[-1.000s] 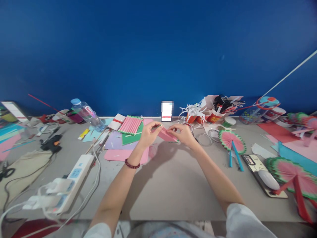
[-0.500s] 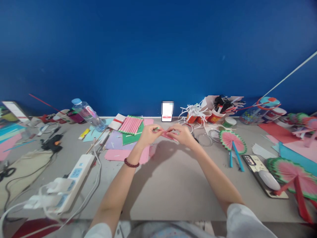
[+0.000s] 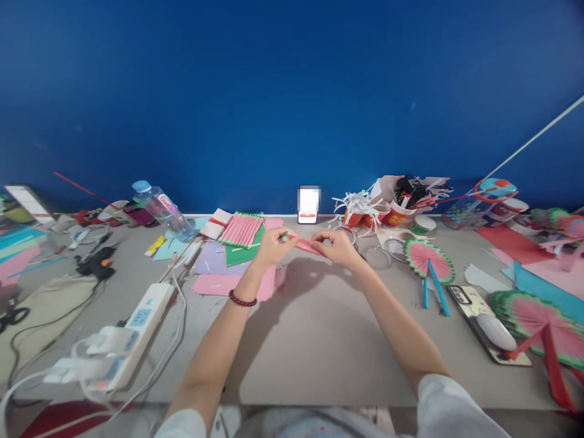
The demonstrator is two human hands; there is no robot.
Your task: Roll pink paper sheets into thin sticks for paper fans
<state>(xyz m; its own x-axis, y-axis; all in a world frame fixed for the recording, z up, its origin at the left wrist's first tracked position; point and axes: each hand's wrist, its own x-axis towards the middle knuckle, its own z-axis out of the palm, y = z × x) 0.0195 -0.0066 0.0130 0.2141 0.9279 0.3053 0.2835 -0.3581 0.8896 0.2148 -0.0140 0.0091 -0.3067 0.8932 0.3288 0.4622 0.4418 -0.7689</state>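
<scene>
Both my hands are raised over the far middle of the grey table [image 3: 319, 340], pinching a narrow folded strip of pink paper [image 3: 305, 244] between them. My left hand [image 3: 271, 246], with a dark red bead bracelet on the wrist, grips the strip's left end, where a bit of green edge shows. My right hand [image 3: 336, 246] is closed on the right end. The strip lies almost flat between the fingertips. Beneath my left hand lie pink sheets [image 3: 214, 285] and a pleated pink-and-green piece [image 3: 241, 230].
A phone [image 3: 308, 205] stands against the blue wall behind my hands. A power strip [image 3: 132, 331] with cables, a glue gun [image 3: 93, 264] and a water bottle [image 3: 159, 208] lie at left. Finished paper fans [image 3: 427, 258], paper cups [image 3: 392, 214] and coloured sheets crowd the right.
The pink strip has been pressed narrower and flatter between my fingers, and my hands have edged slightly up and away. Nothing else on the table has moved.
</scene>
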